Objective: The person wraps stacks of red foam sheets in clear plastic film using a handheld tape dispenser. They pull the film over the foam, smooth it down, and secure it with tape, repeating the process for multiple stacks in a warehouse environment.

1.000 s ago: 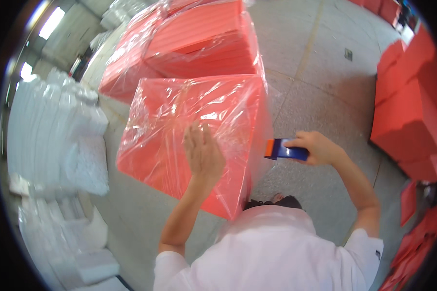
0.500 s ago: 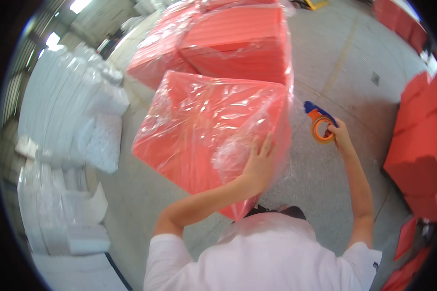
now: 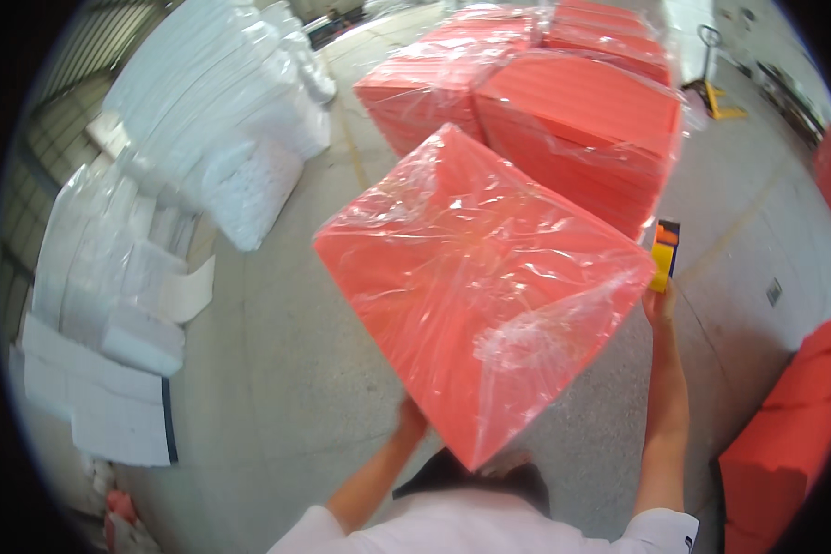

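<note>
Right in front of me stands a red block-shaped bundle [image 3: 434, 249] in clear plastic film, one corner pointing toward my body. My left hand [image 3: 415, 417] is at its lower left side, partly behind the edge; the fingers are hidden. Beside the bundle's right corner, my right hand [image 3: 659, 303] grips a tape dispenser [image 3: 662, 260], which shows blue, orange and yellow. Crumpled film [image 3: 517, 346] lies bunched on the bundle's top near the right side.
Larger film-wrapped stacks of red sheets [image 3: 582, 120] stand just beyond the bundle. White wrapped stacks [image 3: 194, 111] line the left, with white boards [image 3: 97, 388] nearer. Red blocks [image 3: 789, 443] stand at the right. A yellow pallet jack [image 3: 722, 103] is at the far right.
My left hand has left the bundle's top and gone to its lower left side. The bundle appears turned, and the dispenser is now at its right corner. The view has shifted rightward.
</note>
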A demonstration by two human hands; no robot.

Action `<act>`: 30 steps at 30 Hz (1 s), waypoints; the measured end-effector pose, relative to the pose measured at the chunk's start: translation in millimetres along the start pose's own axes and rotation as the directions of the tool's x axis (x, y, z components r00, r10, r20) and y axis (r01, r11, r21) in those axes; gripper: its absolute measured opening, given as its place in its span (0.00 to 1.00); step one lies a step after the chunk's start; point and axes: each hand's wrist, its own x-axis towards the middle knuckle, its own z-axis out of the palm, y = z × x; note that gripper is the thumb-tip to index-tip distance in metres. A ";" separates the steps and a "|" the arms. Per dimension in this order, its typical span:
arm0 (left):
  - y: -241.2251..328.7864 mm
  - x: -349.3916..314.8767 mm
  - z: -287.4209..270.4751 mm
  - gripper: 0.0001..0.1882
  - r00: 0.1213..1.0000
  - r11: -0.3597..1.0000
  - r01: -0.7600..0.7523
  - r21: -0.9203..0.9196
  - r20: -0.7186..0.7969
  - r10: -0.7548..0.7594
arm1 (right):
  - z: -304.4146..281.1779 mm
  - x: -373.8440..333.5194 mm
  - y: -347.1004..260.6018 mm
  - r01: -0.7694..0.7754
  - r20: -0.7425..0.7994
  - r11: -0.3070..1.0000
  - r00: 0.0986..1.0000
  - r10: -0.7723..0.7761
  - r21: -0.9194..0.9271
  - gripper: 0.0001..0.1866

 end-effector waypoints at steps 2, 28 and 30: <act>-14.4 -27.5 125.1 0.20 0.893 0.871 0.425 -0.248 0.271 -0.358 | 9.2 -3.4 33.0 -0.037 -0.057 0.998 0.998 0.040 0.054 0.32; 170.8 -51.7 -322.4 0.18 0.860 0.579 0.500 0.644 -0.447 -0.245 | 440.5 -18.3 232.9 -0.121 0.160 0.966 0.974 0.160 -0.229 0.21; 155.9 -34.6 -319.4 0.20 0.999 0.174 0.036 0.984 -0.031 -0.028 | 313.3 -103.6 238.5 -0.230 -0.165 0.898 0.970 0.180 -0.374 0.26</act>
